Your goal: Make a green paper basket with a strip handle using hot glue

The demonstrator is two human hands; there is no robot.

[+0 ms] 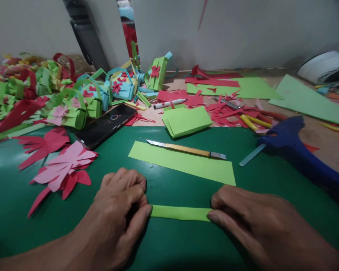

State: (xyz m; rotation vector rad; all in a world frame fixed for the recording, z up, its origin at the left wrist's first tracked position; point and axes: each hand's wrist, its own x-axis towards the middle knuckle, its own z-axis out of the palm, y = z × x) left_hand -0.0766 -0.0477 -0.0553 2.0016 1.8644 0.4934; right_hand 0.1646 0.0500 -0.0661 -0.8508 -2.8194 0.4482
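A narrow folded strip of light green paper (180,212) lies on the dark green cutting mat (164,244). My left hand (118,210) has its fingers curled and its thumb pressed on the strip's left end. At the right end my right hand (257,222) pinches the strip with thumb and fingers together. Just beyond lies a wider green paper strip (183,162) with a yellow utility knife (186,149) resting along its far edge.
A blue glue gun (293,150) lies at right, a black phone (107,126) and pink and red paper cutouts (59,165) at left. Folded green paper (186,121), a white marker (169,103), red scraps and several small paper baskets (121,86) crowd the back.
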